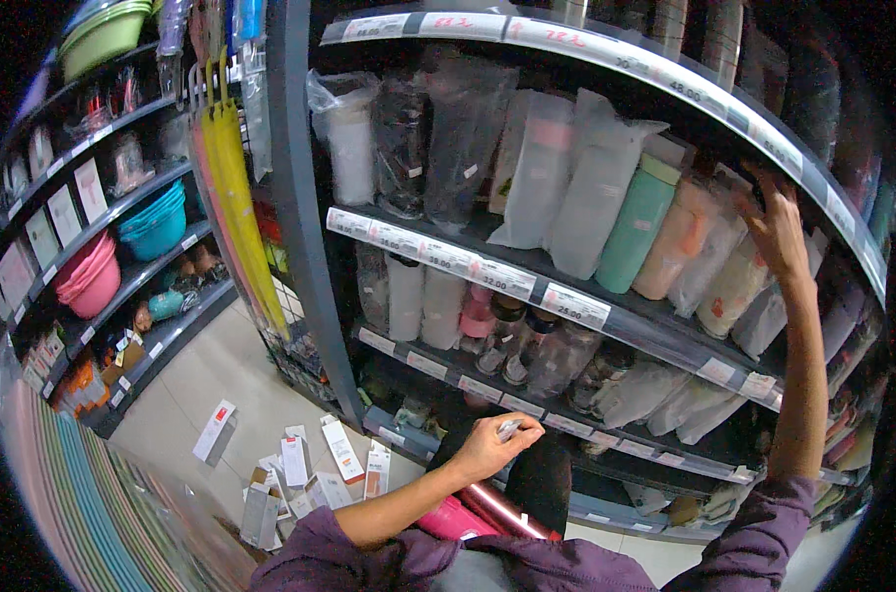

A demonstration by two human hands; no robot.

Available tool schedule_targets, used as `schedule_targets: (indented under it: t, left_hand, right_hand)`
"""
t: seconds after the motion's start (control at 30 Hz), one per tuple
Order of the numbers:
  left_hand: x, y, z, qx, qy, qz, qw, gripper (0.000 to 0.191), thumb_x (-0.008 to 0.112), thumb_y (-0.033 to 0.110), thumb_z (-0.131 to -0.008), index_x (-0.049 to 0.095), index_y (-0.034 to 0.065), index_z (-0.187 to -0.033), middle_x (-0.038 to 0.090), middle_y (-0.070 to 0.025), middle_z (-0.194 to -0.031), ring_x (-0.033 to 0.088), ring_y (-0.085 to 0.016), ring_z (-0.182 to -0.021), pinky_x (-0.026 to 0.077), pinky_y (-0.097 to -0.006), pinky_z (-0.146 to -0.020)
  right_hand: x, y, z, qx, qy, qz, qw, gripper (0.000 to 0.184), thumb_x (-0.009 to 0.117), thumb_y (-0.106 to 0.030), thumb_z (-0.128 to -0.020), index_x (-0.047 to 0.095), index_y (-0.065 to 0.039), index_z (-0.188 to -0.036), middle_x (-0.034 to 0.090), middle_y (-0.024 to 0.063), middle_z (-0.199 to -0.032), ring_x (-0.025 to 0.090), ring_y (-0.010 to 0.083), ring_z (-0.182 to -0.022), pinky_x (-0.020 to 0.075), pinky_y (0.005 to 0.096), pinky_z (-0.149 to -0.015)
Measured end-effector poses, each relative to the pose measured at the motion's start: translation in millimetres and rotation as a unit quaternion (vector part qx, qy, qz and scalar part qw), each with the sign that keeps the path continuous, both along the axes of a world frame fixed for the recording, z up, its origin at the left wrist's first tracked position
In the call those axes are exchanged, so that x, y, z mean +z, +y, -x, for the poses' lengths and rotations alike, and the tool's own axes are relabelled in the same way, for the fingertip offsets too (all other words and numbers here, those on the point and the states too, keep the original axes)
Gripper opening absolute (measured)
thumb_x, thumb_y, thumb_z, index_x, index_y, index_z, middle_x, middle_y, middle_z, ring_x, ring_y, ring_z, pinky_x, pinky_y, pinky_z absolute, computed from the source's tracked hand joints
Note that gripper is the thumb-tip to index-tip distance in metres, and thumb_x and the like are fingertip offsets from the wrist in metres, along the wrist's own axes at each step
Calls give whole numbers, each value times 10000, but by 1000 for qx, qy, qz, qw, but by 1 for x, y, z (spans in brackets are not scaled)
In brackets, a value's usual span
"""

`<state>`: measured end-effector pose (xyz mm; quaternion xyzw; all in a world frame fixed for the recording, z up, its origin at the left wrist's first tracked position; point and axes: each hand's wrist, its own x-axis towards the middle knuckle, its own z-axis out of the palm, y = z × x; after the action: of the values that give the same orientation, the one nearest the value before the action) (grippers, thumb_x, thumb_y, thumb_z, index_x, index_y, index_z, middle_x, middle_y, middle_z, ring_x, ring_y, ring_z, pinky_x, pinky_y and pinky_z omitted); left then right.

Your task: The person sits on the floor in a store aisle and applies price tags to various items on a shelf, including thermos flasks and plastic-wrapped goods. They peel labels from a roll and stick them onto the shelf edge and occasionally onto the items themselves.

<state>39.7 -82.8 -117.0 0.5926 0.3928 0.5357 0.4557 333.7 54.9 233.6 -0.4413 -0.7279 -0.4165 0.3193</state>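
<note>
My left hand [496, 448] is closed around a small, shiny whitish item [509, 428], too small to identify, above my dark-trousered knees. Below that forearm, a glossy pink metallic cylinder [503, 509] lies against a bright pink object [454, 518] by my lap. My right hand [779, 222] reaches up into the drinks-bottle shelf, fingers bent over the tops of the bottles; its fingertips are in shadow. Nearest to it stand a cream bottle with an orange-red print [733, 296] and a peach bottle [670, 251], both in clear plastic. A mint-green bottle [637, 222] leans to their left.
Price labels line the shelf edge [463, 259], with jars and wrapped bottles [507, 333] on the tier below. Opened cardboard boxes [292, 459] litter the tiled floor. Folded yellow umbrellas [233, 170] hang beside the upright post [300, 185]. Basins [89, 277] fill the left shelving.
</note>
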Motion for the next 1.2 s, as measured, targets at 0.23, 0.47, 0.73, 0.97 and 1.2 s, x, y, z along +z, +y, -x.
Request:
schedule_targets:
  t: [0.23,0.47,0.73,0.97,1.2]
  left_hand:
    - [-4,-1,21,10,-3,13,1000,191,652,200,-926,696,21,-977,650,37,-840,533,-24,-761,455,-210,-687]
    - [-6,-1,24,17,-3,15,1000,191,657,204,-923,697,28,-984,644,43,-826,524,-22,-730,447,-207,-657]
    - [-2,-5,18,12,-39,63,997,111,659,142,-909,698,49,-956,566,54,-697,461,-24,-591,365,-199,-524]
    - [1,-5,15,19,-33,65,997,94,647,108,-902,687,29,-933,541,48,-657,449,-27,-552,345,-205,-490]
    - [2,-5,14,10,-23,80,997,131,659,145,-906,696,24,-939,571,49,-692,474,-24,-592,377,-197,-528]
  right_hand:
    - [42,35,-3,-51,-12,390,919,663,731,-248,-815,467,-80,-1400,507,206,-1379,512,328,-1231,431,390,-1011]
    - [61,27,24,-256,-150,374,878,918,793,-450,-659,418,-153,-1442,477,170,-1422,456,358,-1294,362,435,-1081]
    - [58,41,12,-198,-121,402,886,922,794,-453,-661,402,-186,-1452,470,165,-1428,457,357,-1293,362,435,-1088]
    - [50,57,8,-155,-103,402,897,927,795,-455,-663,388,-216,-1461,463,160,-1434,458,355,-1293,362,435,-1095]
    - [48,40,17,-174,-121,382,899,932,782,-444,-677,350,-248,-1480,466,156,-1431,501,345,-1257,444,431,-1025]
